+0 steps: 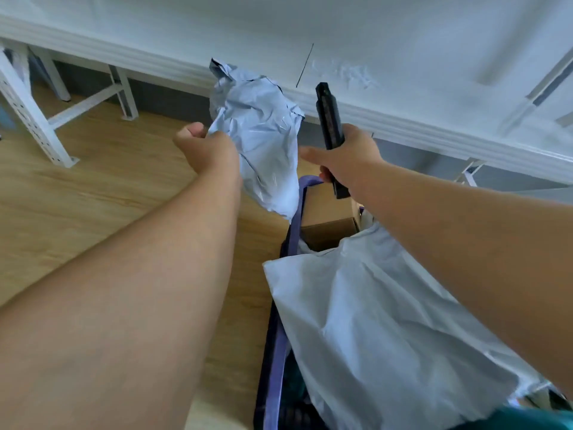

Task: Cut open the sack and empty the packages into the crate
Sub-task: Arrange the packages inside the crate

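Observation:
My left hand (206, 147) grips the edge of a crumpled grey plastic sack (263, 138) and holds it up in the air above the floor. My right hand (347, 159) is wrapped round a black utility knife (329, 125) that points upward; no blade is visible. Below, a purple-rimmed crate (293, 231) holds a brown cardboard box (328, 218) and a large grey poly mailer package (387, 330) that lies across the top.
A white table edge (403, 125) runs across the view right behind the sack and knife. White metal table legs (34, 119) stand on the wooden floor (93, 193) at left.

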Available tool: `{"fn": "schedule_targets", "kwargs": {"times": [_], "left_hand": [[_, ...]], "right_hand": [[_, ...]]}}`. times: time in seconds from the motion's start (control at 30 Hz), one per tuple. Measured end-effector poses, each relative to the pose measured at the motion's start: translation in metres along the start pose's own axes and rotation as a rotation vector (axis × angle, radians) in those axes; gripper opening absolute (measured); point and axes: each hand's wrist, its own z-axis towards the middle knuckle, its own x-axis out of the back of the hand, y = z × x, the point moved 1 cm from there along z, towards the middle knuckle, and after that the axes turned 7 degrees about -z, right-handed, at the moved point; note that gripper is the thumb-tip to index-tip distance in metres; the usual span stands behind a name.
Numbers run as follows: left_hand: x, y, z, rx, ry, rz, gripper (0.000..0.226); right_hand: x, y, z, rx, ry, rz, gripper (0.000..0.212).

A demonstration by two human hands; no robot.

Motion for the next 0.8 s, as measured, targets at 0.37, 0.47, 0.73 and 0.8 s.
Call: {"fn": "schedule_targets", "kwargs": {"times": [0.37,0.47,0.73,0.8], "left_hand": [[-0.012,0.021,-0.076,0.251,-0.438,0.204,0.034],[-0.010,0.013,-0.097,0.264,-0.672,0.722,0.035],[-0.037,0.013,-0.172,0.333,-0.899,0.851,0.034],[-0.053,0.017,-0.192,0.208,-0.945,0.789,0.041]], "right_hand": [[0.075,-0.008,-0.014,-0.302,-0.066,0.274,0.022],[0.104,0.002,-0.021,-0.356,-0.124,0.119,0.011],[0.164,0.066,-0.043,-0.186,-0.406,-0.380,0.017],[0.184,0.074,-0.041,-0.181,-0.385,-0.282,0.021]]}}
